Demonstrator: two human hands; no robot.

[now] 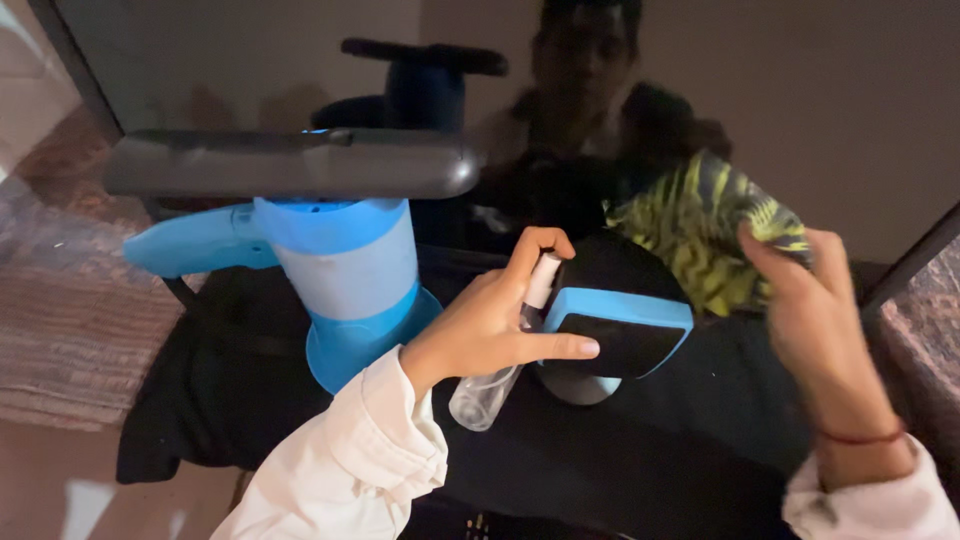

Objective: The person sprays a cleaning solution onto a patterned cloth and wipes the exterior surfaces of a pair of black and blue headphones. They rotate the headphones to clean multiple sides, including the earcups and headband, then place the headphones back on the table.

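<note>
From where I watch, my left hand [490, 325] is wrapped around a small clear spray bottle [495, 375], index finger hooked over its white nozzle, thumb stretched out to the right. The bottle's long axis tilts: base down and toward me by the left wrist, nozzle up and away, aimed at the mirror-like panel [800, 110] ahead. My right hand [820, 320] pinches a yellow-and-black patterned cloth [705, 235], which bunches up and to the left of its fingers, close to the panel. Between the two hands sits a black and blue rounded appliance [615, 325], just beside the left thumb. Beyond the left hand, up and to the left, stands a blue and white machine [345, 275] with a grey handle bar [290, 163]. The bottle lies nearer the left hand, the cloth nearer the right.
</note>
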